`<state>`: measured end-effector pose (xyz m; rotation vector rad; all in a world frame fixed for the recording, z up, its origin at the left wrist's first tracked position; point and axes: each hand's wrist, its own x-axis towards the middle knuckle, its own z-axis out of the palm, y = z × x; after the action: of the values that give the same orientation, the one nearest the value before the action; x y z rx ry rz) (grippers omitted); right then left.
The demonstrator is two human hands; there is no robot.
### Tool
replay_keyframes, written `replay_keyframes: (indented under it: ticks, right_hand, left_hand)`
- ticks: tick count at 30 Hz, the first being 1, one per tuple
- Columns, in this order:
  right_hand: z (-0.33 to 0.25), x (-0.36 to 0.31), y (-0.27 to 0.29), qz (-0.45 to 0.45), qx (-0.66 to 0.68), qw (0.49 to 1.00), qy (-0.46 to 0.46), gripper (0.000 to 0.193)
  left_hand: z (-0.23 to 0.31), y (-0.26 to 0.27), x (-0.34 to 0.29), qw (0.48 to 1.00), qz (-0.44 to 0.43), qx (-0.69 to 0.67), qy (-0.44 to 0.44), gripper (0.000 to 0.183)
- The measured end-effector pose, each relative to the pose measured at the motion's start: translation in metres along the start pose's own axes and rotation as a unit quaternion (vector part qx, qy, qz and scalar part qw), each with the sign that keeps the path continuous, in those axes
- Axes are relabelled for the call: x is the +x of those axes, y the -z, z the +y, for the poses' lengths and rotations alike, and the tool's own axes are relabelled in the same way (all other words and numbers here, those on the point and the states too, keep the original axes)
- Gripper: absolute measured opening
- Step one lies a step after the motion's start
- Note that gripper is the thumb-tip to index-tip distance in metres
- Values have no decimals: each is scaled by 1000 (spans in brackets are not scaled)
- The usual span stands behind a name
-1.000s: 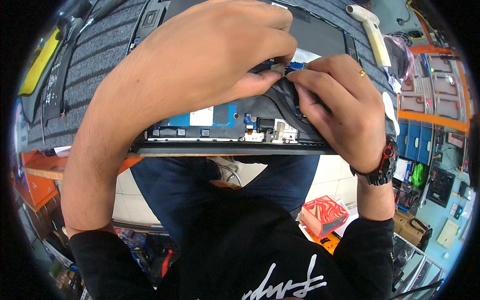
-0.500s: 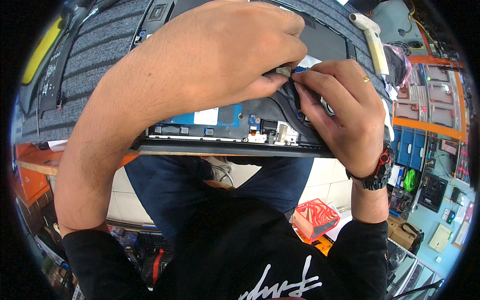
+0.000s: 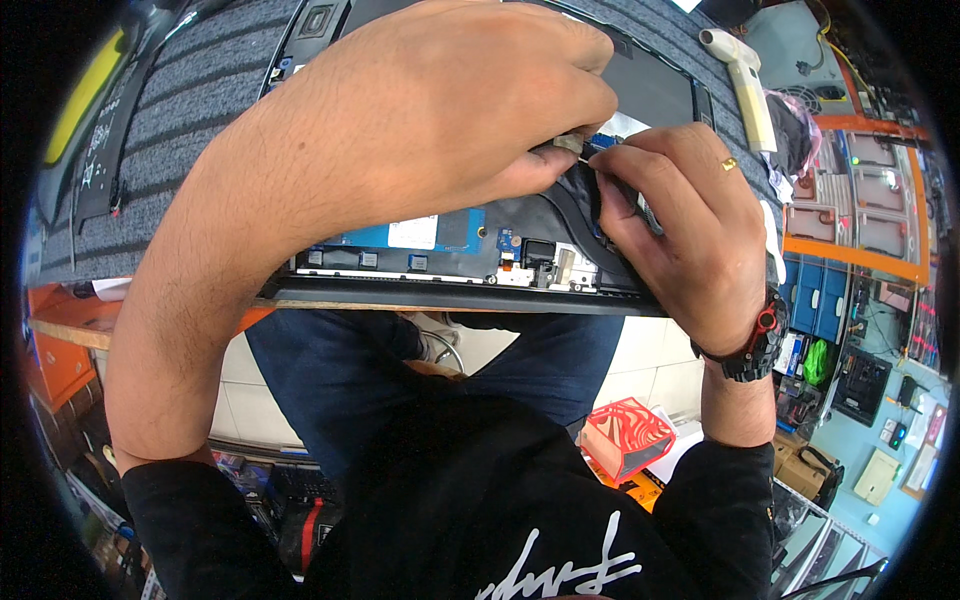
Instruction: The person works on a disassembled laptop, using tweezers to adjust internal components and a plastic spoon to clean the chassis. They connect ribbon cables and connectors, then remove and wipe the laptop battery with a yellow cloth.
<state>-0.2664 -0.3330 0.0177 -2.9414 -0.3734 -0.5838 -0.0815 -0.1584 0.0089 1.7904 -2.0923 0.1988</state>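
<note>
Opened laptop (image 3: pixel 440 297): lying on the ribbed grey mat (image 3: pixel 185 150) on the bench (image 3: pixel 80 318), its near edge toward the person's lap, both hands over its insides.
Tan piece (image 3: pixel 569 142): small, above the curved black strip (image 3: pixel 575 220), between left thumb and forefinger.
Left hand (image 3: pixel 520 90): arched over the laptop, fingers nearly together, apparently pinching that piece.
Right hand (image 3: pixel 690 210): fingers curled, tips close together just beside the left thumb; I can't tell whether they grip anything.
What could go wrong: a sharp tug might tear some thin part down there, I'd say, and with the fingers hiding the spot, a nail could scrape the blue circuitry.
Against half a second ago: right fingertips slightly lower, a shade farther from the left thumb; the left pinch looks much the same.
</note>
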Motion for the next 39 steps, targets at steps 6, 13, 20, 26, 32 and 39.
replay_keyframes:
  ticks: [6,13,20,26,32,39]
  right_hand:
    - [1,1,2,-20,2,1000,1,31]
    - [3,4,6,-43,-10,999,17,33]
    - [1,4,7,-50,-1,999,15,36]
    - [1,3,9,-52,5,999,15,37]
    - [1,2,8,-47,6,999,9,35]
    - [1,2,9,-56,0,998,10,34]
  left_hand:
    - [0,-1,1,1000,13,-27,-1,19]
    - [5,4,1,1000,-11,-21,20,20]
    - [6,5,0,999,-8,-37,25,20]
    - [-2,-3,2,999,17,-36,-9,20]
    - [2,2,0,999,-6,-43,14,20]
    - [-2,-2,2,999,4,-36,-6,20]
